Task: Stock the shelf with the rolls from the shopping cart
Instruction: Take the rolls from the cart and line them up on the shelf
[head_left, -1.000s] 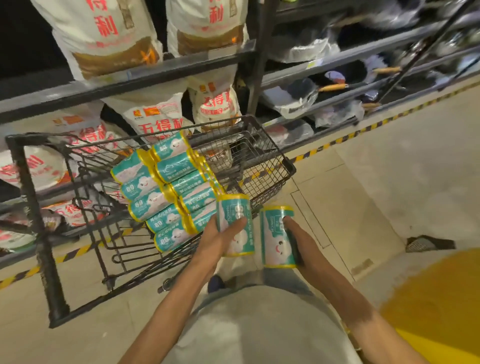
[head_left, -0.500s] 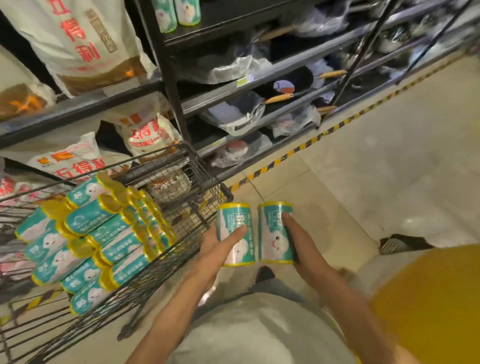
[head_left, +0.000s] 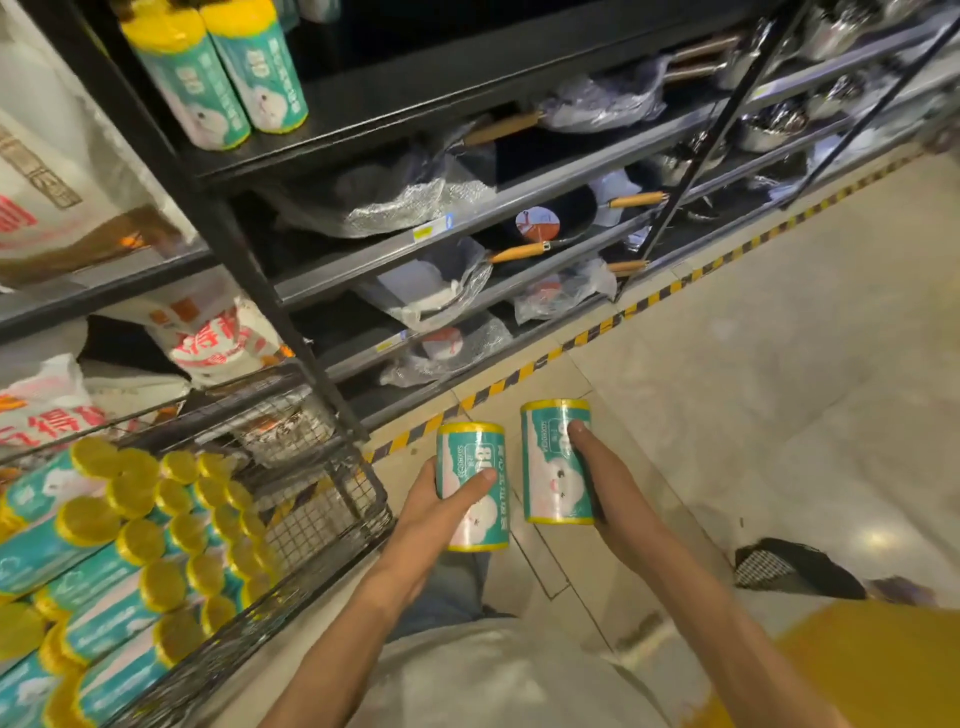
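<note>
My left hand (head_left: 434, 506) grips a teal roll with yellow ends (head_left: 475, 519), held upright over the floor. My right hand (head_left: 602, 480) grips a second such roll (head_left: 550, 478), also upright, just to the right of the first. The wire shopping cart (head_left: 332, 499) stands at the lower left with several more rolls (head_left: 124, 551) stacked on their sides inside. Two rolls (head_left: 223, 67) stand on the black upper shelf (head_left: 415, 104) at the top left.
Lower shelves hold plastic-wrapped pans with wooden handles (head_left: 524, 252). White sacks with red print (head_left: 218, 338) fill the rack on the left. A black upright post (head_left: 244, 265) separates the racks. Yellow-black tape (head_left: 597, 332) marks the floor edge. A dark mat (head_left: 795, 571) lies at the right.
The view has swung right and up, from the cart toward the shelf. Both hands keep their rolls and have moved away from the cart. The shelf with two standing rolls has come into view.
</note>
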